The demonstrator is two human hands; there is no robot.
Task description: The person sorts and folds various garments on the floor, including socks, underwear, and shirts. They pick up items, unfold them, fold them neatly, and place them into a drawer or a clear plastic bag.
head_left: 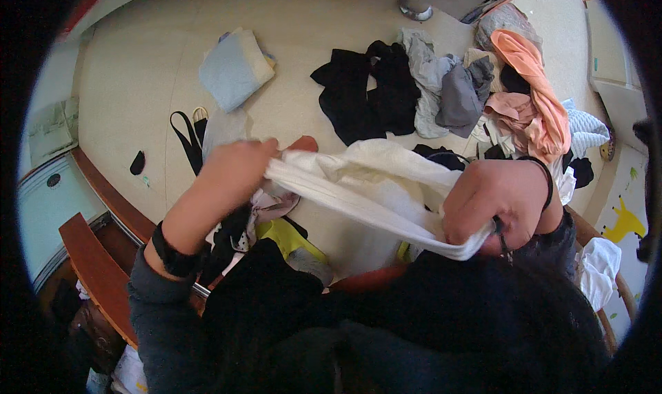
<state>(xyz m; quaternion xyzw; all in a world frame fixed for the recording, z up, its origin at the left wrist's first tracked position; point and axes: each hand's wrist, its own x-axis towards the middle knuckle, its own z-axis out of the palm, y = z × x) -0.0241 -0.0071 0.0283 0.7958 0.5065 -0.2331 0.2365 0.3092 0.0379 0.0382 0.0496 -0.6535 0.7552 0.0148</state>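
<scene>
A white garment (358, 202) is stretched between my two hands above the floor, its long edge pulled into a band and its opening gaping toward the far side. My left hand (238, 170) is closed on the garment's left end, slightly blurred. The right end is bunched in my closed right hand (493, 197), whose fingers are partly hidden by the cloth. A small dark strand shows by the right fingers. Below the garment, near my lap, lie a yellow-green and grey cloth (293, 241) and some pink and black clothing, partly covered.
Beyond my hands lie a folded light blue cloth (234, 70), black garments (376, 94), a grey cloth (458, 101) and a peach garment (531, 83) in a pile. A black strap (183, 135) rests at left. An open wooden drawer (96, 277) stands beside my left arm.
</scene>
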